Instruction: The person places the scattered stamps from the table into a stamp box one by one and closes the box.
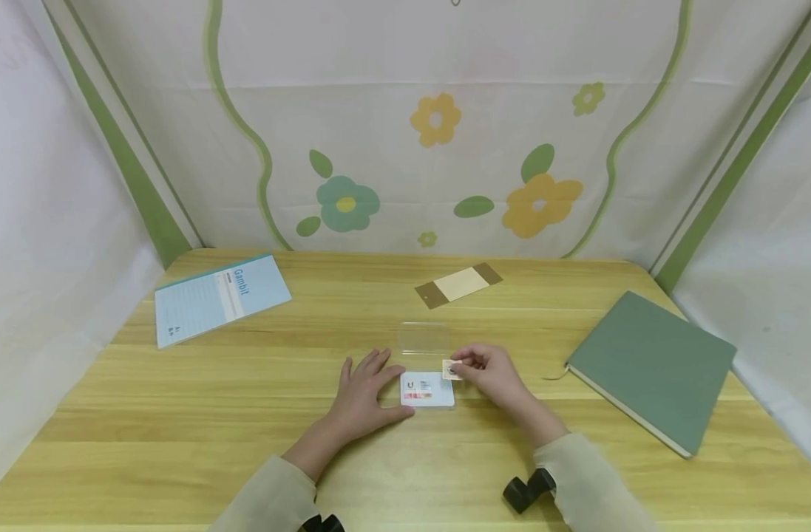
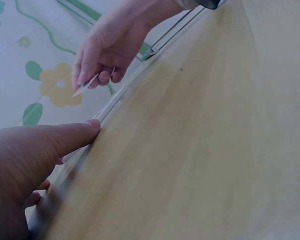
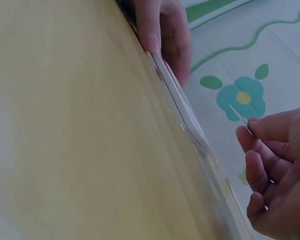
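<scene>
A clear plastic card box [image 1: 455, 403] holds a stack of white cards, the top card [image 1: 438, 397] printed with a dark logo and a reddish strip. My left hand [image 1: 364, 403] grips it at the left end, thumb on the near edge and forefinger at the far corner. Between thumb and forefinger my right hand [image 1: 494, 375] pinches a small square paper piece [image 1: 447, 365] with a dark print, over the box's far right corner. In the right wrist view the paper piece [image 3: 237, 113] appears edge-on, raised above the box [image 3: 177, 100].
Just beyond the box lies a clear plastic lid [image 1: 423, 338]. A brown and cream paper strip [image 1: 460, 285] is farther back. The light blue notebook [image 1: 223, 299] lies back left, and a green hardcover notebook [image 1: 651, 373] with a ribbon is on the right.
</scene>
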`<act>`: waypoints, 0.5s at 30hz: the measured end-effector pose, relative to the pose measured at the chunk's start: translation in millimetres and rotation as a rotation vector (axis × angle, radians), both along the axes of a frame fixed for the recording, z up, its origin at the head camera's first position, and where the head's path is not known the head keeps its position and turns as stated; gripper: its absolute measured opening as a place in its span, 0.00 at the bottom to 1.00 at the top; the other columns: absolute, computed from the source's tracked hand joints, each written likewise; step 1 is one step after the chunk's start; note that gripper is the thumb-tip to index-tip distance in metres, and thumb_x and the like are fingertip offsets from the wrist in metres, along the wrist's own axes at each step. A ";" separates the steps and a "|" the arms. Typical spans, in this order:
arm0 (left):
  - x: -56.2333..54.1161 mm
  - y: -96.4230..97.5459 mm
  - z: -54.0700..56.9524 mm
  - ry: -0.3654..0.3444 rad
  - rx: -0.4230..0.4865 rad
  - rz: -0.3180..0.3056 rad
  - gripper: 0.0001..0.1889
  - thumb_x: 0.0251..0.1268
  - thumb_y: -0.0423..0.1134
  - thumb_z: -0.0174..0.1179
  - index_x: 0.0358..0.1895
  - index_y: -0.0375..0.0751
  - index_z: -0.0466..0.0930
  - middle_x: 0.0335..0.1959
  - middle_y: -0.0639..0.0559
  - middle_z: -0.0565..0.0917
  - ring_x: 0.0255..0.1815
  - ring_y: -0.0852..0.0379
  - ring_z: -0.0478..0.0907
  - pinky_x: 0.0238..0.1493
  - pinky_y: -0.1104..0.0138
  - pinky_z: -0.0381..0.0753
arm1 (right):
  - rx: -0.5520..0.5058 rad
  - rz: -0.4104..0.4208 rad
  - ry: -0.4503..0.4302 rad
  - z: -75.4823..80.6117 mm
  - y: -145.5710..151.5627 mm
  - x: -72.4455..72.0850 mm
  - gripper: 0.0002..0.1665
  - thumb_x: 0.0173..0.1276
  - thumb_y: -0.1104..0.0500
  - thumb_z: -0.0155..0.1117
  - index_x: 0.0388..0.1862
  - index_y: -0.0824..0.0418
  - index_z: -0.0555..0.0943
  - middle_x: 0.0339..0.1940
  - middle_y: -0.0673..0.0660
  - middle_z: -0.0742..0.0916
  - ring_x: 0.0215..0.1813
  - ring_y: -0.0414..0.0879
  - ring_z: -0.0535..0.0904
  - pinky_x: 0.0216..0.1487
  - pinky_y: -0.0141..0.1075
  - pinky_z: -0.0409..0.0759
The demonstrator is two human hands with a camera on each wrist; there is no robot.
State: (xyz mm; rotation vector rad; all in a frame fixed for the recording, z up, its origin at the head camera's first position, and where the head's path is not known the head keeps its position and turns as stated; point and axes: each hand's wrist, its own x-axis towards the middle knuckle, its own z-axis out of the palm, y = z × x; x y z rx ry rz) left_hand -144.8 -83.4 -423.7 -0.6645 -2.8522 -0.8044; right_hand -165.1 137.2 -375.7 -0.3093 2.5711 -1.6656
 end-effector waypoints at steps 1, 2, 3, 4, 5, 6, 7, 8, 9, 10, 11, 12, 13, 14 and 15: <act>0.0 -0.1 0.0 0.001 0.000 0.000 0.32 0.42 0.60 0.60 0.53 0.48 0.71 0.61 0.42 0.61 0.62 0.44 0.51 0.56 0.44 0.36 | -0.007 0.006 -0.008 -1.3 -1.9 0.9 0.06 0.52 0.72 0.61 0.31 0.72 0.78 0.23 0.59 0.81 0.24 0.44 0.70 0.24 0.28 0.69; 0.1 -0.1 0.3 0.001 0.001 0.000 0.33 0.42 0.60 0.60 0.53 0.48 0.71 0.61 0.42 0.61 0.62 0.44 0.51 0.56 0.44 0.36 | -0.011 0.012 -0.014 -2.5 -3.5 2.1 0.06 0.51 0.73 0.60 0.31 0.72 0.78 0.23 0.59 0.80 0.24 0.44 0.70 0.24 0.28 0.69; 0.3 -0.1 0.5 -0.001 0.001 0.000 0.33 0.42 0.60 0.60 0.53 0.48 0.71 0.61 0.42 0.61 0.62 0.44 0.51 0.56 0.44 0.36 | -0.010 0.017 -0.020 -3.8 -4.7 3.1 0.06 0.51 0.73 0.60 0.30 0.72 0.78 0.23 0.59 0.80 0.25 0.44 0.70 0.24 0.28 0.69; 0.4 0.0 0.5 -0.002 0.003 0.000 0.33 0.42 0.61 0.60 0.53 0.48 0.71 0.61 0.42 0.61 0.62 0.44 0.51 0.56 0.44 0.36 | -0.009 0.023 -0.022 -5.2 -5.5 3.8 0.06 0.51 0.73 0.60 0.30 0.72 0.78 0.23 0.58 0.80 0.25 0.44 0.70 0.24 0.28 0.69; 0.1 0.0 0.2 -0.001 0.003 -0.001 0.33 0.42 0.61 0.60 0.53 0.48 0.71 0.61 0.42 0.61 0.62 0.44 0.51 0.56 0.44 0.36 | -0.005 0.033 -0.023 -6.7 -6.1 4.5 0.06 0.51 0.73 0.61 0.30 0.72 0.78 0.23 0.57 0.79 0.25 0.44 0.70 0.25 0.28 0.69; 0.1 0.1 0.0 -0.002 0.003 -0.002 0.33 0.42 0.61 0.60 0.53 0.48 0.71 0.61 0.42 0.61 0.62 0.44 0.51 0.56 0.44 0.36 | -0.002 0.042 -0.022 -7.9 -6.5 5.1 0.06 0.51 0.73 0.61 0.30 0.72 0.78 0.22 0.57 0.79 0.25 0.44 0.70 0.25 0.28 0.68; 0.0 0.1 -0.4 -0.002 0.003 -0.002 0.33 0.42 0.61 0.60 0.53 0.48 0.71 0.61 0.42 0.61 0.62 0.44 0.51 0.56 0.44 0.36 | 0.001 0.053 -0.023 -9.2 -6.6 5.8 0.05 0.51 0.73 0.61 0.30 0.71 0.77 0.22 0.57 0.78 0.25 0.44 0.69 0.24 0.28 0.68; 0.0 0.1 -0.6 -0.002 0.005 -0.003 0.33 0.42 0.61 0.60 0.53 0.48 0.71 0.61 0.42 0.61 0.62 0.44 0.51 0.56 0.44 0.36 | 0.003 0.063 -0.021 -10.2 -6.8 6.7 0.05 0.51 0.73 0.61 0.29 0.71 0.77 0.22 0.56 0.78 0.25 0.44 0.69 0.24 0.28 0.67; 0.0 0.1 -0.9 -0.002 0.004 -0.003 0.33 0.42 0.61 0.60 0.53 0.48 0.71 0.61 0.43 0.61 0.62 0.44 0.51 0.56 0.44 0.36 | 0.004 0.072 -0.021 -11.1 -7.0 7.0 0.05 0.51 0.73 0.60 0.29 0.71 0.77 0.22 0.56 0.77 0.25 0.45 0.68 0.23 0.27 0.67; -0.1 0.0 -1.4 0.000 0.004 -0.004 0.33 0.42 0.61 0.60 0.53 0.48 0.71 0.61 0.43 0.61 0.62 0.44 0.51 0.56 0.44 0.36 | 0.003 0.082 -0.021 -11.7 -7.1 7.4 0.05 0.51 0.73 0.60 0.29 0.71 0.77 0.22 0.56 0.77 0.24 0.45 0.68 0.23 0.27 0.66; -0.3 -0.1 -1.8 0.002 0.004 -0.004 0.33 0.42 0.61 0.59 0.53 0.48 0.71 0.61 0.43 0.61 0.62 0.44 0.51 0.56 0.44 0.36 | 0.006 0.088 -0.023 -12.1 -7.3 7.8 0.05 0.51 0.73 0.60 0.29 0.71 0.77 0.22 0.56 0.77 0.24 0.45 0.68 0.23 0.27 0.66; -0.1 -0.3 -1.8 0.002 0.005 -0.004 0.33 0.43 0.61 0.59 0.53 0.48 0.71 0.61 0.43 0.61 0.62 0.44 0.51 0.56 0.44 0.36 | 0.008 0.091 -0.022 -12.1 -7.7 8.1 0.05 0.51 0.73 0.60 0.29 0.71 0.77 0.21 0.56 0.76 0.24 0.45 0.67 0.22 0.27 0.65; -0.3 -0.5 -2.2 0.005 0.005 -0.003 0.33 0.42 0.61 0.59 0.53 0.48 0.71 0.61 0.43 0.61 0.62 0.44 0.52 0.56 0.44 0.36 | 0.010 0.092 -0.021 -12.0 -8.0 8.4 0.04 0.51 0.73 0.60 0.29 0.71 0.77 0.21 0.56 0.76 0.24 0.45 0.67 0.22 0.27 0.65; -0.4 -0.6 -2.2 0.008 0.006 -0.003 0.33 0.42 0.61 0.59 0.53 0.48 0.71 0.61 0.43 0.61 0.62 0.44 0.52 0.56 0.44 0.36 | 0.014 0.092 -0.017 -11.5 -8.5 8.8 0.04 0.52 0.73 0.60 0.29 0.71 0.77 0.21 0.56 0.76 0.24 0.45 0.67 0.22 0.27 0.65; -0.5 -0.8 -2.4 0.011 0.005 -0.003 0.33 0.42 0.61 0.59 0.53 0.48 0.71 0.61 0.43 0.61 0.62 0.44 0.52 0.56 0.44 0.36 | 0.020 0.090 -0.014 -11.2 -8.8 8.9 0.04 0.52 0.73 0.60 0.29 0.71 0.77 0.21 0.57 0.76 0.24 0.45 0.67 0.22 0.27 0.64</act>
